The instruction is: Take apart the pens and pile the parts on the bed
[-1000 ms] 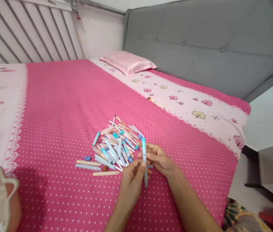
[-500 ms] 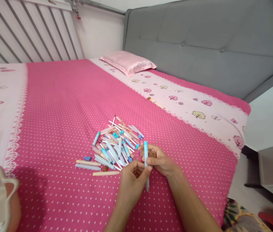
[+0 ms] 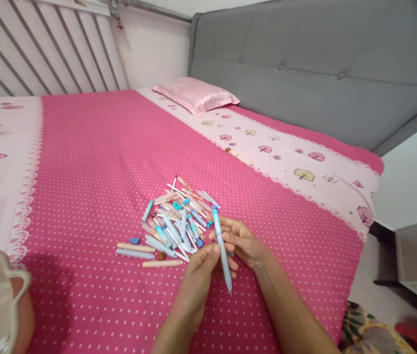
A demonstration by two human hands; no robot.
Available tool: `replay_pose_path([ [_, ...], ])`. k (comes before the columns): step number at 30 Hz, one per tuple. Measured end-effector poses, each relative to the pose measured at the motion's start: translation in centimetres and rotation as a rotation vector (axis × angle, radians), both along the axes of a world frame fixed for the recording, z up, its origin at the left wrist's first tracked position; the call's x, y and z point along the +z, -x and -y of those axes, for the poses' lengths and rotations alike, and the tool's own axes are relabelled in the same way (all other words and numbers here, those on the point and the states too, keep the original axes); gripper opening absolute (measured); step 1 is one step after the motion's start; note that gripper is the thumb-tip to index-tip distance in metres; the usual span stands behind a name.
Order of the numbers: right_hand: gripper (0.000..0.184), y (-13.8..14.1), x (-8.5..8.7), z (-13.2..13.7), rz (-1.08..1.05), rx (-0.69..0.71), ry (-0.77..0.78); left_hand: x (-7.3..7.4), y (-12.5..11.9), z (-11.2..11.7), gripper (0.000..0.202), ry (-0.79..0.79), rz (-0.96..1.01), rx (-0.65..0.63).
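A light blue pen [image 3: 224, 260] with a brighter blue upper barrel is held between my two hands, tilted, its pointed tip toward me. My left hand [image 3: 204, 263] pinches it from the left with thumb and fingers. My right hand [image 3: 243, 242] grips it from the right, thumb against the barrel. Just beyond and left of my hands lies a loose pile of pen parts [image 3: 182, 226]: blue and cream barrels, white refills and small blue caps. A brown cap [image 3: 161, 255] and a cream barrel [image 3: 162, 264] rest at the pile's near edge.
A beige scalloped bin [image 3: 20, 290] with white bits inside stands at the lower left. Another cream pen [image 3: 240, 156] lies farther off on the pink dotted bedspread [image 3: 94, 147]. A pink pillow [image 3: 197, 96] sits against the grey headboard [image 3: 304, 64].
The pen has turned from nearly upright to a slant, its top now leaning left. More of its lower barrel and its tip show. My left fingers have shifted along it.
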State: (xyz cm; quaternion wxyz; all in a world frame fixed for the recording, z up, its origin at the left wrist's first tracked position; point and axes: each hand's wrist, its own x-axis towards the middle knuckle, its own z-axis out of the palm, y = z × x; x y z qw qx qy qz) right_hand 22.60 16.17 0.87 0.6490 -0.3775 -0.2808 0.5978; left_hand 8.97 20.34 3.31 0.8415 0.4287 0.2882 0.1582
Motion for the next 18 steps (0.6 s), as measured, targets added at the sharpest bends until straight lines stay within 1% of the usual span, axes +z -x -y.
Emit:
replay_pose_path([
  [4,0.046,-0.19,-0.09,0.16,-0.021,0.018,-0.007,0.12,-0.04,0.02,0.041,-0.037,-0.008,-0.025],
  [8,0.047,-0.31,-0.09,0.26,-0.069,0.044,-0.030,0.55,0.04,0.14,0.036,-0.071,-0.038,-0.012],
  [11,0.046,-0.38,-0.07,0.34,-0.072,0.039,-0.042,0.78,0.10,0.13,0.033,-0.096,-0.048,-0.020],
  [18,0.042,-0.50,-0.29,0.45,-0.045,0.038,-0.067,0.56,0.04,-0.05,0.031,-0.155,-0.058,-0.030],
])
